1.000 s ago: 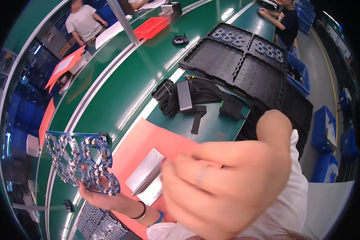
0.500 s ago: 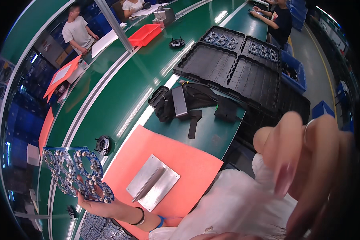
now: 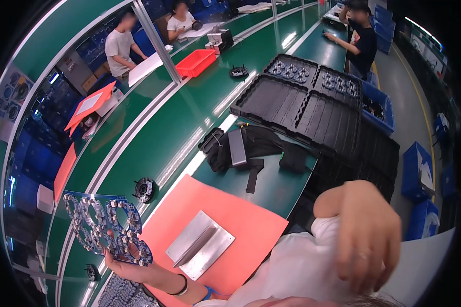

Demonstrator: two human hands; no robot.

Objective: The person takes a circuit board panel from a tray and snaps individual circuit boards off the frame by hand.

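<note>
In my left hand [image 3: 125, 267], at the lower left, a blue circuit board panel [image 3: 106, 225] is held up by its lower edge. The panel carries several ring-shaped boards with small parts on them. My right hand [image 3: 370, 238] hangs in the air in front of my white top at the right, back of the hand toward me. Its fingers are blurred, loosely bent downward and slightly apart, and no object shows in them. Between the hands, a silver metal plate [image 3: 217, 244] with an upright fin lies on an orange mat [image 3: 256, 215], touched by neither.
Black trays [image 3: 271, 100] stand beyond, some compartments holding ring boards [image 3: 339, 83]. A black strap bundle [image 3: 264, 140] lies nearer. Round black parts [image 3: 145, 190] sit on the green bench. More boards [image 3: 123, 294] lie lower left. Blue bins [image 3: 417, 171] line the right; people work farther off.
My right hand has moved down and away from close to the view, its fingers now pointing down. My left hand still holds the panel. The whole view has shifted slightly.
</note>
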